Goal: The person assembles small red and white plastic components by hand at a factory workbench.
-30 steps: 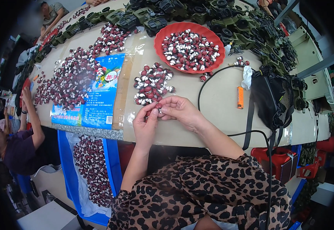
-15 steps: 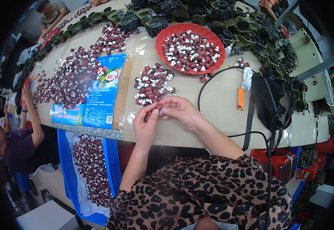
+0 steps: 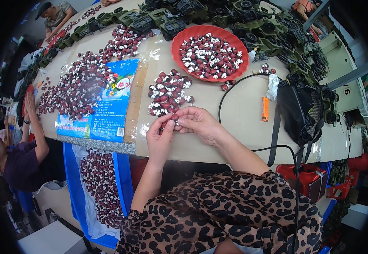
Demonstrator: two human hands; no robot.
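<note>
Head view, as I read it: left hand (image 3: 160, 137) and right hand (image 3: 196, 122) meet fingertip to fingertip, both pinching one small red-and-white piece (image 3: 172, 122) between them. Just beyond the grip lies a pile of pieces (image 3: 167, 93); farther off, a red tray (image 3: 179, 42).

- red bowl (image 3: 179, 51), dark-red and white pieces (image 3: 167, 93) (piled on table too)
- blue printed bag (image 3: 108, 106)
- orange lighter (image 3: 265, 109)
- leopard-print top (image 3: 226, 211)
</note>
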